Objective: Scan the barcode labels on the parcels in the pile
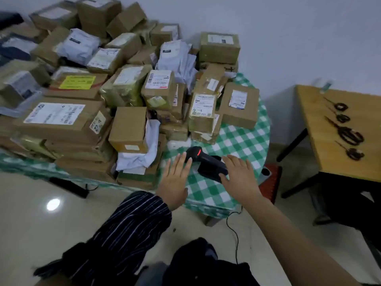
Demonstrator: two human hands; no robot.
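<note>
**Head view, operator's station.** Your left hand is held flat and wide over the green-and-white checked cloth, with the fingers straight and slightly spread. Its fingertips are just beside the head of the black barcode scanner. The scanner lies on the cloth with a red light glowing near its nose.

Your right hand, at 3 o'clock of the scanner, is also wide, with its fingers extended over the handle end. Whether the palm touches the handle cannot be told. Neither hand grips anything.

The pile of parcels covers the table from 9 o'clock round to 1 o'clock of the scanner. It consists of brown cartons stacked several deep, with white mailer bags wedged among them. Many cartons show white printed labels facing upward.
- **11 o'clock:** a plain carton carries a small label on its near face.
- **12 o'clock:** a carton hand-marked "4-3" stands near the scanner.
- **10 o'clock:** a yellow label marks a flat carton farther back.

A dark striped sleeve covers your left forearm, while your right forearm is bare. A black cable trails over the floor at 6 o'clock. At 3 o'clock, well apart from the checked cloth, a wooden table bears several pairs of scissors laid in a row.
</note>
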